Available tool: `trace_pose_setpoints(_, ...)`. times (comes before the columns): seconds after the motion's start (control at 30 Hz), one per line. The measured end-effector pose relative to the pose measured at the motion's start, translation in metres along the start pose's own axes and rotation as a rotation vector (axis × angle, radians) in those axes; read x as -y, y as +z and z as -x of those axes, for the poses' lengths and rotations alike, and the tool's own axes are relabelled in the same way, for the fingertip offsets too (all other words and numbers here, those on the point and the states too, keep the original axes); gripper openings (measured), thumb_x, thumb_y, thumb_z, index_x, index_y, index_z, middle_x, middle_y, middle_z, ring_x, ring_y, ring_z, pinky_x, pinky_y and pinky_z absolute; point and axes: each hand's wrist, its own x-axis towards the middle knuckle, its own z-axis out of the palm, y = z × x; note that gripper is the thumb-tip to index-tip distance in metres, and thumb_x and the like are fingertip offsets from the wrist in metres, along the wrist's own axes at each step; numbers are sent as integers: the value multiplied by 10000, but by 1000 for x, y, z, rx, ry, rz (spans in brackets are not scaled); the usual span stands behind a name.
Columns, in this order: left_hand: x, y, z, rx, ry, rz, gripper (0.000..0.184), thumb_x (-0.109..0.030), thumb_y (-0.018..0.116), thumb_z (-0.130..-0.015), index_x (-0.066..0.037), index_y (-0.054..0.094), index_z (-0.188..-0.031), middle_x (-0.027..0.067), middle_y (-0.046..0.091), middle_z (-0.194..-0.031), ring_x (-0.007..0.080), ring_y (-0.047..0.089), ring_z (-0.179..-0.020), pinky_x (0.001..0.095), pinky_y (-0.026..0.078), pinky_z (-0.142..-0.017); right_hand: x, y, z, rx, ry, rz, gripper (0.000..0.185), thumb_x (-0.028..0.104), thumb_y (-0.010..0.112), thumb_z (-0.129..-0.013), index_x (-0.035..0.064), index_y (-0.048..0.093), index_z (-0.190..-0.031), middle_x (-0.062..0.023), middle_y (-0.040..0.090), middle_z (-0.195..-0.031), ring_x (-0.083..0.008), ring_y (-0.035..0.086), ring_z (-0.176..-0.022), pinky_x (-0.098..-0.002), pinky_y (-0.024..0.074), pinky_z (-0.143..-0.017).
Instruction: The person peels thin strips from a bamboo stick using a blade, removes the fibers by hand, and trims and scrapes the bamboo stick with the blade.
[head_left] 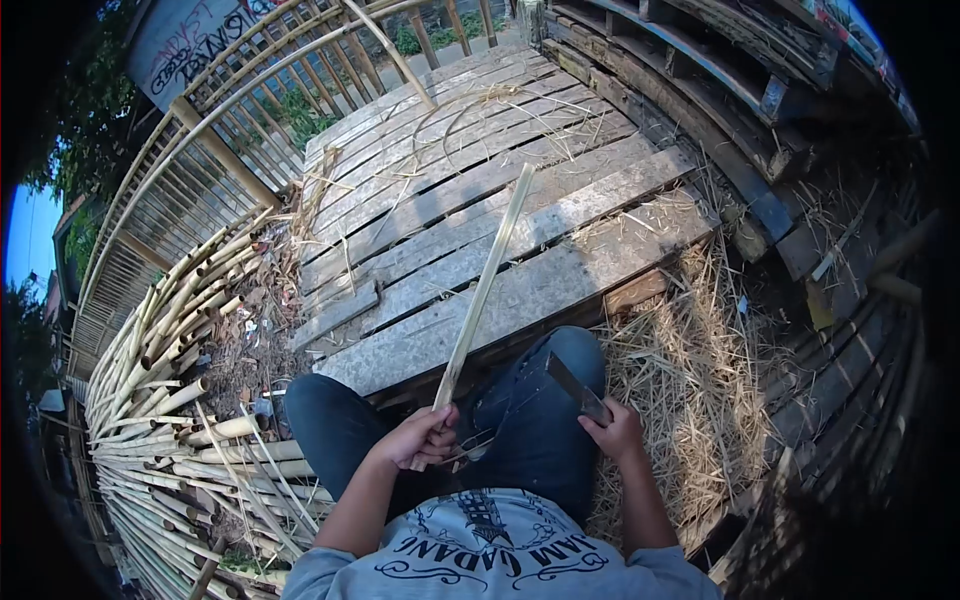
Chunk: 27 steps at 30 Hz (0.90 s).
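My left hand (424,438) is closed round the lower end of a long, pale bamboo strip (488,275). The strip slants up and away over the wooden platform, its far end clear of my body. In front of my right thigh, my right hand (614,434) grips a knife (577,388) with a broad, dark blade pointing up and to the left. Blade and strip are apart. My fingers hide the knife's handle. Some thin slivers show beside my left hand, above my lap.
A slatted wooden platform (420,335) lies before my knees. Many cut bamboo poles (215,450) are piled at left, below a bamboo fence (215,150). Bamboo shavings (690,400) cover the ground at right. Wooden pallets (720,70) are stacked at the back right.
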Motion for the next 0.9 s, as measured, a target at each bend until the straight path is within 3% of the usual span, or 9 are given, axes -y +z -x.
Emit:
trace_pose_setpoints(0.1, -25, -4, -6, -240, 26, -348, 244, -357, 494, -986, -176, 401, -851, -66, 305, -590, 35, 239, -436, 211, 176, -365, 11, 1, -3, 65, 80, -38, 413, 344, 801, -698, 51, 513, -652, -88, 474, -498, -262, 496, -445, -357, 410, -468)
trace_pose_setpoints(0.2, -59, -27, 0, -244, -113, -698, 188, -323, 445, -1003, -145, 480, -954, -44, 385, -619, 48, 329, -451, 222, 266, -377, 15, 8, -11, 116, 131, -41, 411, 336, 799, -700, 41, 515, -664, -96, 479, -506, -264, 503, -447, -364, 410, -471)
trace_pose_setpoints(0.27, -74, -40, 4, -284, 58, -1028, 300, -329, 425, -1006, -57, 549, -1024, -5, 496, -689, 97, 470, -618, 267, 408, -559, 28, 8, -18, 177, 174, 22, 411, 333, 791, -709, 31, 514, -672, -109, 481, -515, -279, 497, -457, -373, 409, -482)
trace_pose_setpoints(0.33, -90, -54, 1, -277, 57, -1133, 331, -325, 419, -1008, -23, 555, -1005, 19, 516, -708, 120, 476, -678, 303, 421, -630, 29, 13, -21, 158, 238, 43, 410, 335, 784, -717, 26, 518, -678, -124, 486, -520, -300, 487, -470, -375, 408, -490)
trace_pose_setpoints(0.47, -102, -66, -7, -236, 76, -1155, 330, -302, 427, -1000, 5, 548, -1008, 97, 559, -721, 214, 542, -696, 363, 442, -671, 37, 16, -28, 188, 331, 151, 424, 334, 776, -733, 10, 511, -663, -146, 493, -529, -298, 471, -470, -380, 398, -494)
trace_pose_setpoints(0.57, -90, -62, 4, -251, 276, -1214, 305, -258, 445, -975, 27, 535, -1031, 261, 603, -845, 435, 589, -868, 470, 445, -757, 59, 16, -38, 212, 352, 241, 421, 308, 764, -759, 3, 496, -648, -124, 463, -519, -254, 465, -458, -372, 384, -486)
trace_pose_setpoints(0.73, -83, -72, 26, -390, 229, -1314, 278, -249, 448, -966, 19, 518, -996, 278, 606, -802, 469, 584, -828, 529, 437, -735, 100, 57, -65, 184, 405, -57, 336, 211, 748, -789, 3, 491, -725, -57, 476, -539, -161, 510, -487, -338, 396, -490)
trace_pose_setpoints(0.8, -76, -78, 34, -427, 229, -1325, 270, -245, 452, -962, 18, 509, -979, 282, 605, -786, 482, 578, -810, 548, 432, -726, 132, 79, -86, 217, 430, -362, 154, 90, 664, -859, 34, 521, -880, 6, 506, -623, -61, 501, -491, -203, 403, -420)
trace_pose_setpoints(0.9, -70, -85, 47, -509, 230, -1353, 263, -245, 460, -958, 16, 494, -946, 276, 606, -769, 482, 582, -787, 554, 435, -711, 138, 117, -98, 253, 287, -233, 186, 99, 681, -839, 25, 523, -906, -7, 500, -617, -76, 503, -499, -251, 410, -450)
